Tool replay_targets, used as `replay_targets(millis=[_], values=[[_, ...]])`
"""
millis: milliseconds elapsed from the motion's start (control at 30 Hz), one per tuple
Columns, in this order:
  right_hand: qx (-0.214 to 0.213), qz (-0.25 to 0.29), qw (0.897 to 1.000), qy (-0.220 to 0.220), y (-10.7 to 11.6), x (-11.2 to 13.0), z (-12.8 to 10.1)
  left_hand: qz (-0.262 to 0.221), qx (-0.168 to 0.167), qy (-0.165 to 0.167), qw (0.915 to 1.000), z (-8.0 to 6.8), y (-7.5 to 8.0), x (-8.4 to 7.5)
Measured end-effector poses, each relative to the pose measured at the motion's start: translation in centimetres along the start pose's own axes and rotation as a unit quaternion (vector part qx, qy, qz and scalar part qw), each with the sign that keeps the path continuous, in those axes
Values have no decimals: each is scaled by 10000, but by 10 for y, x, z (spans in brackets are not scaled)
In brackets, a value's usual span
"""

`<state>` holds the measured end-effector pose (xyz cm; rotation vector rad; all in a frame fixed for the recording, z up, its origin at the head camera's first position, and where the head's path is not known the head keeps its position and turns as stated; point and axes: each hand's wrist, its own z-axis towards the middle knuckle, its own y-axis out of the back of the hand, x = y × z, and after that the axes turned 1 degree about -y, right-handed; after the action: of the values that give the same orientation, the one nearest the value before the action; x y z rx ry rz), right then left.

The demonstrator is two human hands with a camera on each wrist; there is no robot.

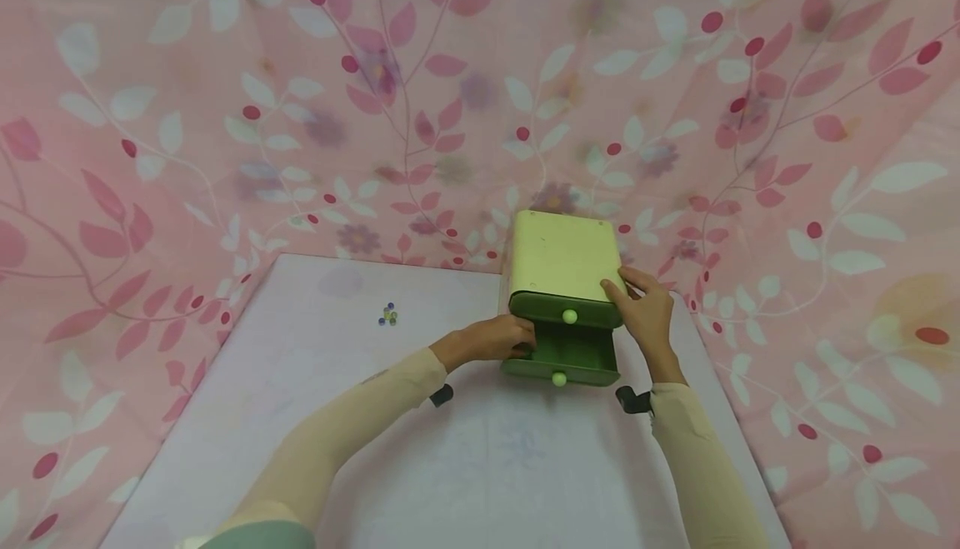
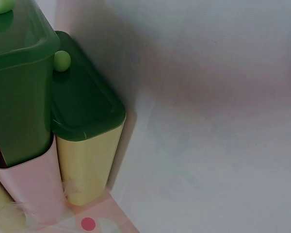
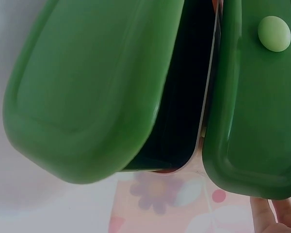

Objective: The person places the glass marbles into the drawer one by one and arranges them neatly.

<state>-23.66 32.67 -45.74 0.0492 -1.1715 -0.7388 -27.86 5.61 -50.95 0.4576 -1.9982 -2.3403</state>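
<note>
**Soft Gloss Against Matt Cloth**

Green rounded-rectangular drawer fronts (image 3: 87, 97): smooth, plastic-looking, softly glossy. Pale-green ball knobs (image 3: 274, 34): smooth, low sheen. Pale-yellow box casing (image 1: 562, 253): smooth, satin; metal or plastic cannot be determined. Pink floral-printed backdrop (image 1: 465, 157): matt, creased cloth. Cream sleeves (image 1: 701, 466): matt cloth.

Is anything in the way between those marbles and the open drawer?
Yes, your left hand, at the left end of the open drawer, lies between it and the marbles; otherwise only tabletop shows.
</note>
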Motion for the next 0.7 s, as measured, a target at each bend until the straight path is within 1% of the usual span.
replay_targets(millis=[267, 600, 700], values=[[34, -104, 9999, -102, 0, 3, -1, 217, 232, -19, 9995, 6, -2, 3], [55, -12, 10000, -58, 0, 4, -1, 472, 465, -37, 9978, 9, -1, 1], [42, 13, 10000, -59, 0, 4, -2, 535, 476, -78, 9974, 10, -2, 2]])
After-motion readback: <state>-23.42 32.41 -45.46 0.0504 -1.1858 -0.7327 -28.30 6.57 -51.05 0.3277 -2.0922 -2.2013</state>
